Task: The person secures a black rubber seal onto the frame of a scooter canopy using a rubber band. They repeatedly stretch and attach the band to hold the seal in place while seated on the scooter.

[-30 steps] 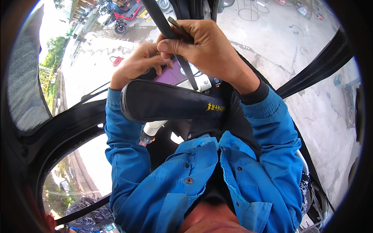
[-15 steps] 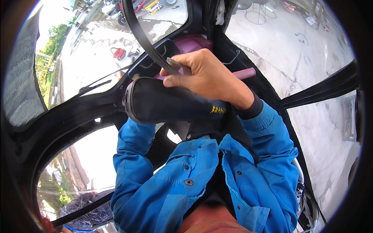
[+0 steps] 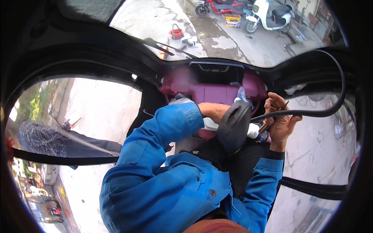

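Note:
My left hand (image 3: 211, 111) reaches in from the left behind a dark elongated pouch (image 3: 234, 126), which hides its fingers. The pouch sits end-on over my lap, beside the white handlebar fitting (image 3: 252, 130). My right hand (image 3: 279, 126), just right of the pouch, has its fingers bent around a black rubber strip (image 3: 326, 112) and a thin flat piece (image 3: 268, 123), too small to make out. The strip arches up and over to the right. Behind my hands is the purple dashboard (image 3: 208, 91), with a crumpled bluish plastic piece (image 3: 241, 94) on it.
I sit inside a black-framed cabin (image 3: 46, 42). Through the windows show a white scooter (image 3: 268, 17), a red scooter (image 3: 217, 7), a red bucket (image 3: 175, 34) and yellow box (image 3: 233, 21). Outside at left is a person (image 3: 44, 138) in patterned clothing.
My view has swung, showing more dashboard and front window. My right hand has moved right with the strip, now curved. The pouch has turned end-on; my left hand shows beside it.

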Tool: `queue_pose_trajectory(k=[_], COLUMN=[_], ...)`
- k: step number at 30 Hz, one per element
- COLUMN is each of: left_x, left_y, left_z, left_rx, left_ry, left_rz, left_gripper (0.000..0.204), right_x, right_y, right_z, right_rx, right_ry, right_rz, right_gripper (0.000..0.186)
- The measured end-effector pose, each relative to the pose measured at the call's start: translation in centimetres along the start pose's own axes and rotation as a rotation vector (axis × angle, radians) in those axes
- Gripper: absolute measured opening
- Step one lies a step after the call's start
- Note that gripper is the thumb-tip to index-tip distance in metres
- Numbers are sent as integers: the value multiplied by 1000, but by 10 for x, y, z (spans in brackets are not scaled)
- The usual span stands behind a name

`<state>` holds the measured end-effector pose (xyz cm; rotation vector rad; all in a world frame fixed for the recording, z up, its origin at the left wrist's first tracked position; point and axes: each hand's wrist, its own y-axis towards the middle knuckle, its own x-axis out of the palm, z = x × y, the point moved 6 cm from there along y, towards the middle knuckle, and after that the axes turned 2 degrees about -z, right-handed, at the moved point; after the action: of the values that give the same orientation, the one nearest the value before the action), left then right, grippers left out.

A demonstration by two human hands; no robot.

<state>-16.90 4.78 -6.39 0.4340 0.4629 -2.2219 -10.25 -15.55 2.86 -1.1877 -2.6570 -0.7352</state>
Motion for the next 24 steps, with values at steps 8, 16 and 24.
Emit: queue_pose_trajectory(k=[8,16,24], left_x=[4,13,17], left_y=[10,12,10], left_z=[-16,-10,-11], left_rx=[154,72,85], left_ry=[176,241,268], left_rz=[2,-140,-190], left_gripper=[39,30,34], right_x=[-49,-41,-24], right_y=[11,7,-3], right_z=[54,31,63], right_rx=[-89,-328,-244], right_ry=[-351,-274,-1616], right_rz=[480,690,294], right_gripper=[63,40,38])
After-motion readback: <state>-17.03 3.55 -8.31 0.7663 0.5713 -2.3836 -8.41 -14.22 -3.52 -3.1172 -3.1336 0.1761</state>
